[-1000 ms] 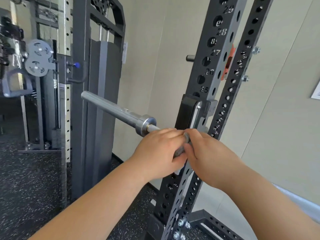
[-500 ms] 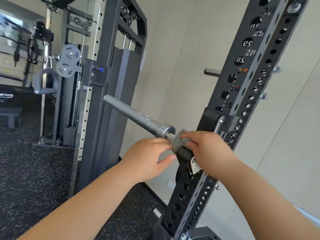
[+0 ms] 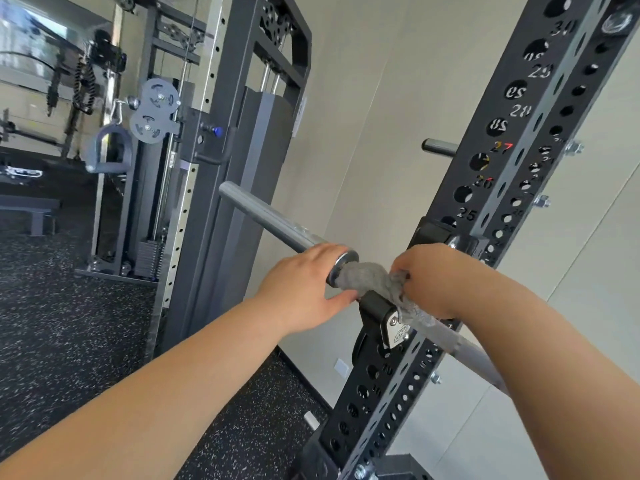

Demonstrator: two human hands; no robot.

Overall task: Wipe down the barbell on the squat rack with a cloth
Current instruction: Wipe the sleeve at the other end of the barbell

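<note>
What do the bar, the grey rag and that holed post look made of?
The barbell looks like steel, smooth and satin grey, with a brighter polished collar. The cloth looks like soft, fuzzy grey fabric, bunched up; fibre unclear. The rack upright seems steel painted matte black, with punched holes.

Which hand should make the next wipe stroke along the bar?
Right. The right hand grips the cloth wrapped round the barbell; the left hand holds only bare bar beside it.
</note>
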